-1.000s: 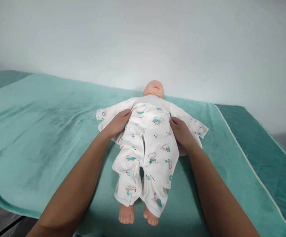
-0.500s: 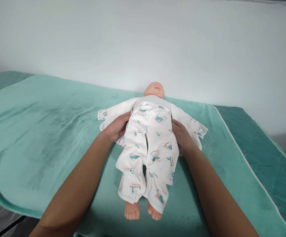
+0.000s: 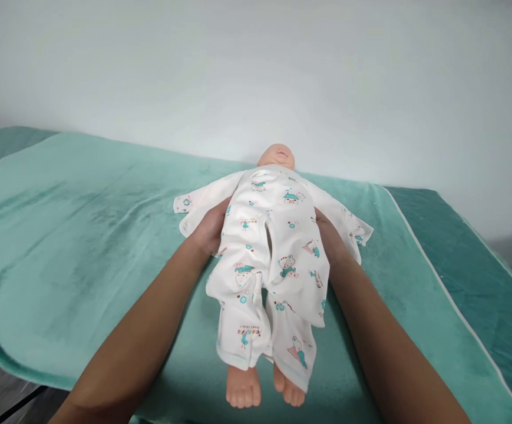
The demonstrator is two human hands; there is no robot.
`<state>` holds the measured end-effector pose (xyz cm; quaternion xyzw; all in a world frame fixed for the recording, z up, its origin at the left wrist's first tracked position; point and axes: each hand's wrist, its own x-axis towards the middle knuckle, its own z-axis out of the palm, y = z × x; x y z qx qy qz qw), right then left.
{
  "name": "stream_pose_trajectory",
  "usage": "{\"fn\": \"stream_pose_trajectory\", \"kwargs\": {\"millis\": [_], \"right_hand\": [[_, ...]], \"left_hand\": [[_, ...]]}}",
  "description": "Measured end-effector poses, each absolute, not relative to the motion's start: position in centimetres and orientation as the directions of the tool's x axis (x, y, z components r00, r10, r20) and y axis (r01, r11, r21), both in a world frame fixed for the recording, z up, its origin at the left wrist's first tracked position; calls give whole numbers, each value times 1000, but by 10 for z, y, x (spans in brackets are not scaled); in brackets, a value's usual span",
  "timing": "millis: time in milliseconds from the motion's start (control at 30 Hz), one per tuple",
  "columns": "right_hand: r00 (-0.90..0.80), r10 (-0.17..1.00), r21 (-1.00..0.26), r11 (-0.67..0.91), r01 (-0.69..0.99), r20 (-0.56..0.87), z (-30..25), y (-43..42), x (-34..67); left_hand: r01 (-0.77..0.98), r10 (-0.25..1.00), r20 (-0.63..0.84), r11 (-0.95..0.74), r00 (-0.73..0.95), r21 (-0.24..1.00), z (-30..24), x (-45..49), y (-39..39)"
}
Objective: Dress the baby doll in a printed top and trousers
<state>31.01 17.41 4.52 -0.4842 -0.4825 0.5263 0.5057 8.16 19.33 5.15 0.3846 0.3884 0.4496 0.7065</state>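
A baby doll (image 3: 277, 154) in white printed pyjamas (image 3: 273, 253) lies face up on a teal blanket (image 3: 83, 235). My left hand (image 3: 209, 227) reaches under the doll's left side and my right hand (image 3: 329, 235) under its right side, so both grip the torso. Most of my fingers are hidden beneath the clothes. The doll's trunk and legs are raised off the blanket while its head rests near the wall. Its bare feet (image 3: 262, 388) hang toward me. The loose sleeves (image 3: 194, 206) spread flat on the blanket.
A white wall (image 3: 256, 76) rises right behind the doll's head. A darker teal cover (image 3: 472, 259) shows to the right of the blanket's white-piped edge. The front edge of the bed drops off at lower left (image 3: 12, 377).
Both hands have slid further under the doll's sides and raised its trunk. The legs and feet have come toward me and hang lower in view.
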Motion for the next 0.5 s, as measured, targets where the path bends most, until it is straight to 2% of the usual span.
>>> {"fn": "stream_pose_trajectory", "kwargs": {"millis": [67, 200, 333, 500], "right_hand": [[-24, 999, -997, -31, -70, -30, 44, 175, 312], [-61, 996, -996, -65, -54, -62, 41, 180, 316], [-47, 999, -995, 21, 95, 17, 39, 183, 319], [19, 995, -980, 97, 171, 102, 35, 183, 315]], "left_hand": [[-330, 928, -231, 325, 293, 886, 51, 82, 194], [-229, 969, -138, 185, 207, 956, 46, 82, 199], [-162, 991, -8, 30, 137, 986, 46, 80, 198], [-53, 985, 144, -140, 93, 989, 44, 75, 199]]}}
